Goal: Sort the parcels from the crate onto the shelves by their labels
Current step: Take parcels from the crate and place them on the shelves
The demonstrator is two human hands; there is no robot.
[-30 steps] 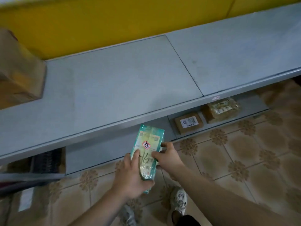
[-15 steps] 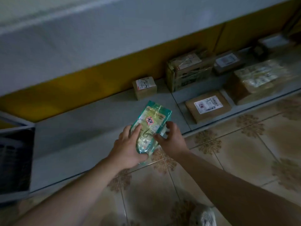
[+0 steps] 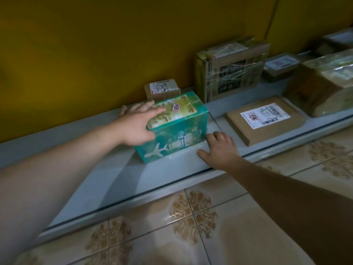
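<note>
Parcel [image 3: 177, 131], held aloft before, now stands on shelf [image 3: 114, 175]; left fingers [image 3: 155, 112] flat atop, right fingers [image 3: 219, 136] spread.

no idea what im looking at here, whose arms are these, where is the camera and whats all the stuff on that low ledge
There is no machine here: a person is sorting parcels, and every picture comes from one wide camera worn on their head, looking down at their own arms. The left hand lies with straight fingers on top of a teal parcel that stands on a low grey shelf. The right hand rests spread on the shelf by the parcel's near corner, gripping nothing. Also on the shelf: a small brown box behind the teal one, a taped carton, a flat brown parcel with a white label, and a big wrapped box at the right.
</note>
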